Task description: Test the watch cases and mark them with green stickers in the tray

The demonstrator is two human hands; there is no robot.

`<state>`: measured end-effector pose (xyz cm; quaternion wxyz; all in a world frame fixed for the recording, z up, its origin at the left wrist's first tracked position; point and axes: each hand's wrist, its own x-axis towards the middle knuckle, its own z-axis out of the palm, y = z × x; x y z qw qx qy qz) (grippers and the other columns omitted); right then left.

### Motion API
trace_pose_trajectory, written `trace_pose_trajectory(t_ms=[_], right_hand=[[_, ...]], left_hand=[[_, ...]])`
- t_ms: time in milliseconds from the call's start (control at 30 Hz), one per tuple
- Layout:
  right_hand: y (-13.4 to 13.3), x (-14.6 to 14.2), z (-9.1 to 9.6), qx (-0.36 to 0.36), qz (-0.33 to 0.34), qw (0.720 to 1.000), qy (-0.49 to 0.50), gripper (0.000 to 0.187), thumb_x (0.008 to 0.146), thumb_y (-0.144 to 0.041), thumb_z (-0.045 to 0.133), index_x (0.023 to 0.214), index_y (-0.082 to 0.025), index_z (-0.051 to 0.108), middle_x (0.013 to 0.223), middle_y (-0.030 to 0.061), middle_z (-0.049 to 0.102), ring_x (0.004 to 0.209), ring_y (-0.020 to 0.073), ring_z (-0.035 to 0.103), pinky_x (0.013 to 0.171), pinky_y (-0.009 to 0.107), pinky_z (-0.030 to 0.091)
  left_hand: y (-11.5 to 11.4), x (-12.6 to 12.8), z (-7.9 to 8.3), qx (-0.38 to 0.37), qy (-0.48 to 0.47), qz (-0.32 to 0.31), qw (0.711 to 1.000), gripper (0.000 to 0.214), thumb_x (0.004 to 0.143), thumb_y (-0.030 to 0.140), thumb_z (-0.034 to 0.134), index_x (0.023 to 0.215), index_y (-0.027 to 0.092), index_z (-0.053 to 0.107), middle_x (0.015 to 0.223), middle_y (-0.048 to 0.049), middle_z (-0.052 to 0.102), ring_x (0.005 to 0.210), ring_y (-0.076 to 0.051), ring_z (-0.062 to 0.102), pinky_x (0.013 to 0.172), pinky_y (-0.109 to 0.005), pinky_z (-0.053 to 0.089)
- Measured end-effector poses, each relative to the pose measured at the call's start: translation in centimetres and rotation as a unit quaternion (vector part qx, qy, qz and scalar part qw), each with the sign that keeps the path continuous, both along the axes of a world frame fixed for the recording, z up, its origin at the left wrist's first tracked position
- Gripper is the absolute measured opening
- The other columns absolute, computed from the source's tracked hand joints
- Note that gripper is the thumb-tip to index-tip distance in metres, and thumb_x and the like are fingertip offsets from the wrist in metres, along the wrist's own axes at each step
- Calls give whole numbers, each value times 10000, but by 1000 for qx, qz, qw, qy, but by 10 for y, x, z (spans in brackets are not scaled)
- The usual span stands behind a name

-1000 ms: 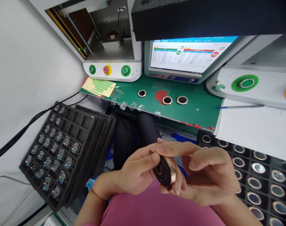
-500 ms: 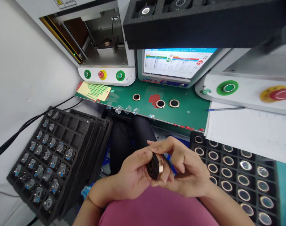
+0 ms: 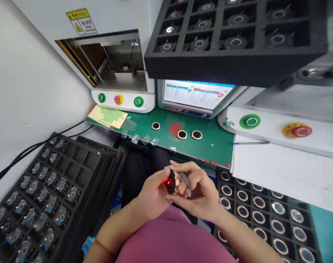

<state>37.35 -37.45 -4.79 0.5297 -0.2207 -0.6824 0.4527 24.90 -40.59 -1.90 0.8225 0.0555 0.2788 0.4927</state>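
Both my hands meet low in the middle of the view, over my lap. Between them is a small round black part with a rose-gold rim (image 3: 172,181), and a red light glows on its black face. My left hand (image 3: 152,193) cups it from the left with curled fingers. My right hand (image 3: 199,190) pinches its gold rim from the right and above. Three loose gold rings (image 3: 182,134) lie on the green mat (image 3: 218,142) beyond my hands.
A black foam tray of small parts (image 3: 45,193) sits at the left on a stack. Another tray of gold-rimmed rings (image 3: 265,212) is at the right. Behind stand a white machine with buttons (image 3: 119,99), a monitor (image 3: 196,94), papers with a pen (image 3: 278,168) and an overhead foam tray (image 3: 232,47).
The view has tilted up, so my hands and the part sit smaller and farther from the camera. A red light now shows on the part's black face. The overhead tray's compartments have come into view.
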Motion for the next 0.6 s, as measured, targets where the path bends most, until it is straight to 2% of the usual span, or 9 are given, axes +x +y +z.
trace_pose_trajectory(t_ms=[67, 133, 200, 300, 333, 400, 500, 600], right_hand=[[12, -1, -9, -12, -16, 1000, 4, 370, 785, -240, 735, 793, -245, 365, 1005, 39, 628, 959, 172, 684, 979, 429, 541], [35, 1, -22, -21, -53, 998, -15, 379, 794, -265, 722, 823, -254, 344, 987, 34, 629, 974, 184, 681, 950, 423, 545], [68, 1, -39, -15, -102, 986, -130, 374, 806, -297, 695, 890, -258, 333, 1018, 61, 632, 1012, 209, 664, 901, 414, 549], [123, -7, -63, 3, -124, 922, -368, 303, 808, -255, 647, 955, -228, 383, 1029, 104, 641, 974, 230, 659, 835, 386, 537], [139, -13, -69, 10, -113, 903, -413, 271, 799, -219, 638, 955, -215, 417, 1019, 109, 647, 947, 232, 661, 818, 374, 533], [164, -26, -77, 35, -85, 887, -453, 247, 757, -146, 647, 938, -194, 487, 985, 110, 664, 915, 242, 666, 828, 371, 521], [182, -46, -83, 74, -54, 861, -500, 302, 677, -105, 712, 926, -170, 555, 916, 106, 691, 909, 266, 668, 965, 437, 455], [189, -58, -86, 98, -43, 844, -525, 334, 625, -111, 764, 901, -170, 585, 838, 87, 705, 875, 276, 672, 1027, 501, 394]], left_hand=[[15, -8, -13, -2, 18, -24, 1000, 402, 823, 525, 607, 774, 128, 649, 683, -46, 622, 795, -214, 639, 819, -328, 456], [29, -18, -27, 4, 78, -38, 996, 531, 805, 631, 541, 902, 122, 654, 817, -105, 689, 933, -274, 653, 904, -392, 443], [43, -29, -42, 19, 231, -29, 972, 588, 814, 658, 467, 986, 123, 640, 962, -152, 712, 1008, -286, 652, 945, -422, 437], [66, -49, -60, 41, 481, -3, 876, 470, 841, 556, 473, 993, 141, 631, 1050, -155, 712, 1016, -262, 663, 937, -415, 465], [76, -57, -63, 50, 535, 5, 843, 399, 840, 505, 509, 963, 147, 635, 1040, -145, 714, 1009, -255, 664, 934, -410, 471], [103, -78, -65, 71, 609, 21, 790, 246, 826, 392, 599, 880, 156, 642, 1002, -121, 712, 1007, -246, 652, 955, -408, 461], [158, -120, -56, 93, 721, 45, 685, 148, 845, 291, 648, 874, 146, 648, 1010, -83, 683, 1021, -221, 621, 975, -433, 452], [219, -167, -36, 93, 801, 55, 589, 232, 908, 318, 598, 1038, 130, 632, 1078, -76, 651, 989, -204, 627, 891, -431, 514]])
